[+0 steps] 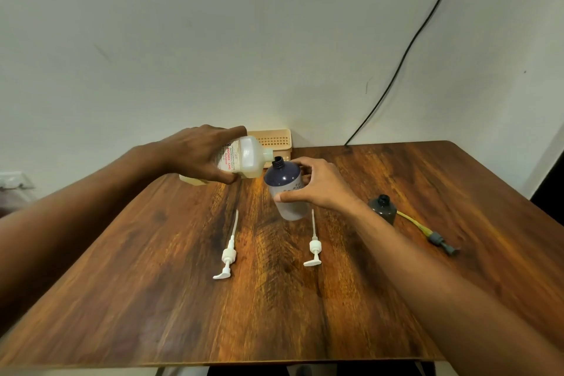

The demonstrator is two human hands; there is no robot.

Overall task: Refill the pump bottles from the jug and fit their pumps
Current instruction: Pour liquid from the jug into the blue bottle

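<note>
My left hand [198, 152] grips a translucent white jug [244, 162] with red lettering, tipped on its side so its spout sits just above the open neck of a dark blue bottle [285, 185]. My right hand [314, 185] holds that bottle by its body, standing on the table. Two white pumps with long dip tubes lie flat on the wood, one at the left [227, 256] and one at the middle [313, 249]. A second dark bottle [383, 209] stands open at the right, beside a grey pump with a yellow tube [433, 233].
A beige slotted basket [276, 139] stands against the wall behind the jug. The wooden table [274, 299] ends near the bottom of the view. A black cable [396, 70] runs down the wall to the table's back edge.
</note>
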